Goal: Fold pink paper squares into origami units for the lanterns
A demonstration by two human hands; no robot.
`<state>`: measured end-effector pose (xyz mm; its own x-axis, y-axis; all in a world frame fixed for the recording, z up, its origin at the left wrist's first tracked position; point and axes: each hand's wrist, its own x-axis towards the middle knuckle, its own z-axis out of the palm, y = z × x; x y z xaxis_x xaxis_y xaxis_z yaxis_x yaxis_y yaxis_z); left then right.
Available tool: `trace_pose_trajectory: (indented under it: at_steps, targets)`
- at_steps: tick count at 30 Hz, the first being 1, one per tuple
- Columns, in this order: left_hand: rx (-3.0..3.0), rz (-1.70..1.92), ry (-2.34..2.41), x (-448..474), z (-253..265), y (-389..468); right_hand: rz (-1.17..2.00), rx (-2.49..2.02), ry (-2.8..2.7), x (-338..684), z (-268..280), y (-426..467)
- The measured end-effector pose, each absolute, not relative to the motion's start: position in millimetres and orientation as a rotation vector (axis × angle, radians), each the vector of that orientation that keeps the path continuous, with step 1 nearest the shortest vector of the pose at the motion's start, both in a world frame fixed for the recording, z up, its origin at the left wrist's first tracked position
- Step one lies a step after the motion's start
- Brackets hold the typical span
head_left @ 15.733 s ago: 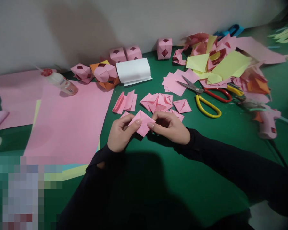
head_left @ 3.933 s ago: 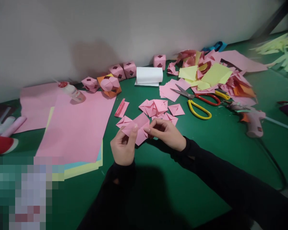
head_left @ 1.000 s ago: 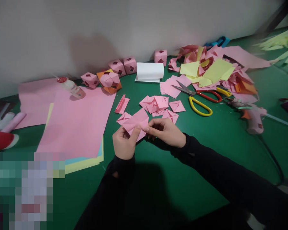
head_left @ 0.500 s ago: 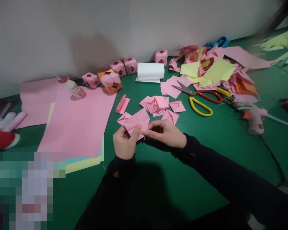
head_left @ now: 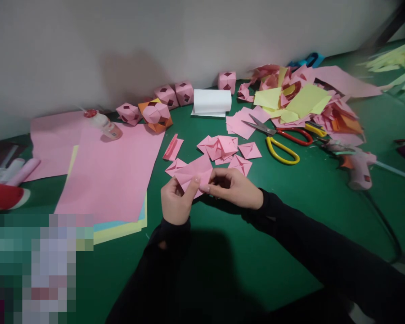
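Observation:
A creased pink paper square (head_left: pixel 196 170) is held up between both hands. My left hand (head_left: pixel 177 200) pinches it from the left, thumb on its face. My right hand (head_left: pixel 238 188) grips its right corner between thumb and fingers; some of those fingertips are hidden. Just beyond the paper lies a heap of folded pink paper pieces (head_left: pixel 219 147). Single folded pieces rest around it: a pink folded square (head_left: pixel 250 150) to the right and a pink folded strip (head_left: pixel 173 147), standing on edge, to the left.
Scissors (head_left: pixel 276 132) lie right of the heap, with a pink glue gun (head_left: pixel 354 162) farther right. Paper scraps (head_left: pixel 297 96) pile up at the back. Pink paper sheets (head_left: pixel 111 175) with a small bottle (head_left: pixel 103 123) spread leftward. Pink paper boxes (head_left: pixel 166 96) and a white roll (head_left: pixel 212 101) line the wall.
The pink paper square has shifted very slightly right in my fingers, and its right corner is bent a little more. Both hands keep their grip; the rest of the view barely differs.

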<state>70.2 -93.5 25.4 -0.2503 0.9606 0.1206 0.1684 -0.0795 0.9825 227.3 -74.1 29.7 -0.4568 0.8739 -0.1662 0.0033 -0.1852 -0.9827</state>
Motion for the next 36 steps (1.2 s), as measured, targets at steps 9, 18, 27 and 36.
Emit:
trace_pose_trajectory:
  at_steps: [9, 18, 27, 36]
  targets:
    - [1.299, 1.349, 1.415, 70.1, 27.8, -94.3, 1.677, -1.006, -1.174, 228.3, 30.3, -68.6]
    - [1.222, 1.311, 1.380, 66.0, 22.0, -89.9, 1.690, -0.989, -1.132, 227.7, 29.8, -70.1]
    - [1.269, 1.329, 1.497, 70.7, 32.6, -94.6, 1.732, -1.033, -1.395, 227.1, 31.2, -73.5]
    - [1.118, 1.419, 1.487, 64.2, 20.2, -87.9, 1.742, -0.927, -1.202, 231.7, 29.1, -68.3]
